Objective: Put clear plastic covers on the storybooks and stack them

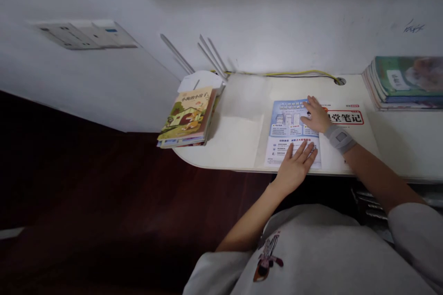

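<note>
My left hand [294,169] lies with fingers stretched out on the lower part of a blue and white printed page [282,136]. Higher up, my right hand [316,115], with a grey band [340,138] round the wrist, rests spread over that page's right edge. Adjoining it on the right is a white book cover [362,136] with a red-framed black title, partly hidden by my right hand and forearm. Whether the page is joined to the cover or lies loose on it, I cannot tell. Neither hand grips anything.
On the white desk [238,147], a stack of picture books [187,117] stands left, before a white router [202,78] with upright antennas. Another book stack [408,83] is at the right. A yellow cable [297,72] runs along the wall to a round hole.
</note>
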The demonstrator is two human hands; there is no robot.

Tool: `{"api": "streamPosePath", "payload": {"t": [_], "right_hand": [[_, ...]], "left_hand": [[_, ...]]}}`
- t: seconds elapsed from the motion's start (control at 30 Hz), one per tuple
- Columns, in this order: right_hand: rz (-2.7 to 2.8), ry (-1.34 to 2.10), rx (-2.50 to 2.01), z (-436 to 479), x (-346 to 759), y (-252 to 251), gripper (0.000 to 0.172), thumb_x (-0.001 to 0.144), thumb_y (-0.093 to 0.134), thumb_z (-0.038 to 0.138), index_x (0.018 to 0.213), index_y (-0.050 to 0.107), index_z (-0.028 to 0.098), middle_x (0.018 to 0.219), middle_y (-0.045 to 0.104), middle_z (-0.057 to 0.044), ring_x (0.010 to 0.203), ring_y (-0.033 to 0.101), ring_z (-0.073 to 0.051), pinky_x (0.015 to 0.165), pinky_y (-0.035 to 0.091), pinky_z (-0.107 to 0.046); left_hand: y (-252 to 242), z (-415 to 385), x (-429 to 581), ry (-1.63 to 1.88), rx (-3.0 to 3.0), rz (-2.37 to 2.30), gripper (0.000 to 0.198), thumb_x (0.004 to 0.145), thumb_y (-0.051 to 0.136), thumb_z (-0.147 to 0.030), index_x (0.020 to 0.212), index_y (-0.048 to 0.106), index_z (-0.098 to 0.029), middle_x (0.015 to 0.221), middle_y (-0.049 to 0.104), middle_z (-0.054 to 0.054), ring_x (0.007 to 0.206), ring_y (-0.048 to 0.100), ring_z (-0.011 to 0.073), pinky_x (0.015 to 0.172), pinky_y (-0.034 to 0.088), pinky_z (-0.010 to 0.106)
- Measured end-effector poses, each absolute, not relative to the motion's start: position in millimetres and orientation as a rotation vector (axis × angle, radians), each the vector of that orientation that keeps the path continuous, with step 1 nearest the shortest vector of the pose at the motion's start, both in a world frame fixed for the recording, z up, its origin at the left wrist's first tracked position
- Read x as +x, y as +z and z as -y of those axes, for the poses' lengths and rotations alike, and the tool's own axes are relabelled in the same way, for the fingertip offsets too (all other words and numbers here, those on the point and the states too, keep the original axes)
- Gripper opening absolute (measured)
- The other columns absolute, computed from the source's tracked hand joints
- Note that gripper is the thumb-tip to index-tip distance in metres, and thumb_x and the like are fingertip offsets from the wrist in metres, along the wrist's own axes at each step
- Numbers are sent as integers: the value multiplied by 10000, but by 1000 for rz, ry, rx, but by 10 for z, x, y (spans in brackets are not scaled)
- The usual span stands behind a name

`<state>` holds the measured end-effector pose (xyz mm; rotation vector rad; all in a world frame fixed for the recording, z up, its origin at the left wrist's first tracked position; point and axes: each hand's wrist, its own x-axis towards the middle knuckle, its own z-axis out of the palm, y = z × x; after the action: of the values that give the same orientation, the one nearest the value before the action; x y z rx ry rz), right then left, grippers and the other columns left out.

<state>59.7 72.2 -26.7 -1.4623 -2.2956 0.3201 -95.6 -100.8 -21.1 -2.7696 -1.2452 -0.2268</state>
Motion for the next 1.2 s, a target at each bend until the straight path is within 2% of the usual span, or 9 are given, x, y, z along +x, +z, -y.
{"api": "streamPosePath", "payload": {"t": [0.27,0.43,0.5,0.63,0.73,0.87,0.97,1.1,1.2], "right_hand": [[2470,157,-1520,-648,519,-253,683,908,435,467,1406,404,-1,1530,295,-250,1435,231,-356,1150,204,-517],[2528,84,-1581,-623,452,-230,735,933,371,523,1422,371,-25,1515,325,-254,1430,243,-352,1163,178,-489],[2487,76,-1627,-584,426,-233,728,946,345,513,1427,361,-33,1519,310,-260,1433,230,-360,1162,178,-497],[2431,149,-1675,-248,394,-238,755,947,322,553,1449,338,-11,1548,231,-264,1442,180,-392,1152,195,-540],[2468,173,-1544,231,441,-260,820,899,404,625,1444,363,14,1550,225,-264,1443,156,-410,1151,212,-542],[2485,90,-1361,817,601,-332,1019,722,653,668,1441,355,11,1539,221,-299,1431,169,-443,1131,270,-554],[2452,29,-1285,1014,697,-389,938,741,713,538,1433,359,15,1513,276,-311,1406,268,-424,1106,333,-537],[2285,71,-1291,1056,719,-429,766,849,604,408,1461,319,44,1468,387,-275,1331,425,-374,1060,419,-507],[2117,239,-1259,1083,757,-419,604,901,458,290,1477,329,166,1431,489,-158,1265,519,-304,1043,454,-470]], "left_hand": [[-159,986,-1012,-142,-2859,1256,483,986,290,-171,1464,356,-162,1539,327,105,1450,237,261,1135,273,557],[-124,945,-1169,-202,-2948,1387,638,953,384,-509,1473,329,-142,1532,329,172,1451,231,293,1142,249,549],[-164,877,-1304,-386,-2814,1663,683,931,403,-554,1464,340,-130,1515,358,198,1439,260,313,1143,255,535],[-270,668,-1643,-968,-2317,2314,680,912,510,-394,1450,309,-30,1513,304,284,1428,270,358,1136,287,522],[-259,534,-1864,-1460,-2145,2622,704,844,622,-321,1445,334,-94,1515,330,241,1362,403,340,1093,380,469],[-93,439,-2048,-2152,-1806,2927,620,797,689,-280,1359,454,-171,1448,448,177,1076,646,238,864,550,350],[71,418,-2050,-2476,-1850,3128,469,777,709,-277,1200,577,-121,1160,661,160,827,693,183,669,568,288],[326,438,-1768,-2829,-2309,2890,332,750,723,-311,999,672,-97,882,732,119,771,693,203,660,562,293],[579,495,-1410,-2831,-2744,2360,382,787,692,-367,1073,671,-115,887,734,100,792,691,198,696,551,293]]}}
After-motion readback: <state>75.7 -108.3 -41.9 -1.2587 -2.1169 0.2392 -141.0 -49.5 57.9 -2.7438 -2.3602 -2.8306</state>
